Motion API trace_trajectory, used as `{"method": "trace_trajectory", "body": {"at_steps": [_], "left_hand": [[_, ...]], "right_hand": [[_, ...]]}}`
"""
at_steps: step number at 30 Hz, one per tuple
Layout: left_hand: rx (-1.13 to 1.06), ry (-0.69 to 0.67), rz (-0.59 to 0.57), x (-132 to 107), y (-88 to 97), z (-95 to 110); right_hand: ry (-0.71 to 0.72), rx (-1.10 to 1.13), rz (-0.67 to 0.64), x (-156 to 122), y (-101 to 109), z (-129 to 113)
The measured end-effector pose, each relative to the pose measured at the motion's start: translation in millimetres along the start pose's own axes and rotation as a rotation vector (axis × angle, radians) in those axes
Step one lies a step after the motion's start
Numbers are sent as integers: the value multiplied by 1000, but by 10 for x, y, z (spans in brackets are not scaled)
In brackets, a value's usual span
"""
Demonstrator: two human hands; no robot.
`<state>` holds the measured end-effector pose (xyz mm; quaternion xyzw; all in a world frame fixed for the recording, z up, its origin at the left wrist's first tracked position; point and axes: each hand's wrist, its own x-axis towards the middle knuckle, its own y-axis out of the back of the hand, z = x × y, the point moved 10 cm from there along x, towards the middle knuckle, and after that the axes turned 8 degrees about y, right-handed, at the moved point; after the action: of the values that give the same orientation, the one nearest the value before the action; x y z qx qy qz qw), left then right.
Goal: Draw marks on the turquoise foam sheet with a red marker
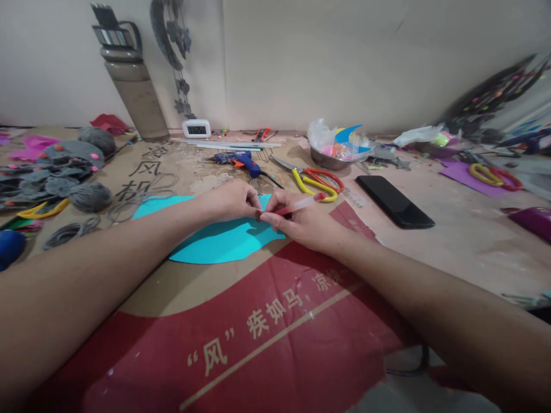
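Note:
A turquoise sheet [215, 244] with a curved front edge lies on the cardboard under both hands. My right hand [307, 223] holds a pen [303, 204] with a clear barrel and red ends, its rear end pointing up to the right. The thumb and fingers of my left hand [230, 201] are pinched together above the sheet, meeting the right fingertips. Whatever sits between the left fingertips is too small to make out. Just behind the hands are a blue glue gun [241, 162] and scissors [316, 182] with yellow and red handles.
Red printed cardboard [275, 344] covers the front. To the right lies a black phone [394, 201]; behind it stands a metal bowl [333, 156] of scraps. Grey yarn [90, 197] and felt pieces crowd the left. A tall bottle [138, 97] and white clock [197, 128] stand at the wall.

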<state>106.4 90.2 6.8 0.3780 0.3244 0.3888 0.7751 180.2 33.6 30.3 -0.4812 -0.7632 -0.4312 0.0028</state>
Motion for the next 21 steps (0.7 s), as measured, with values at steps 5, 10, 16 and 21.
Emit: {"method": "trace_trajectory", "body": {"at_steps": [5,10,16,21], "left_hand": [[-17,-4,1,1,4,8],[-1,-22,4,1,-3,13],[30,-51,-2,33,-12,4],[30,-48,-42,67,-48,-34]], "right_hand": [[8,-1,0,-8,-16,6],[13,2,0,-2,-18,-2],[41,-33,-1,9,-9,-30],[48,-21,-6,5,-15,-33]]}}
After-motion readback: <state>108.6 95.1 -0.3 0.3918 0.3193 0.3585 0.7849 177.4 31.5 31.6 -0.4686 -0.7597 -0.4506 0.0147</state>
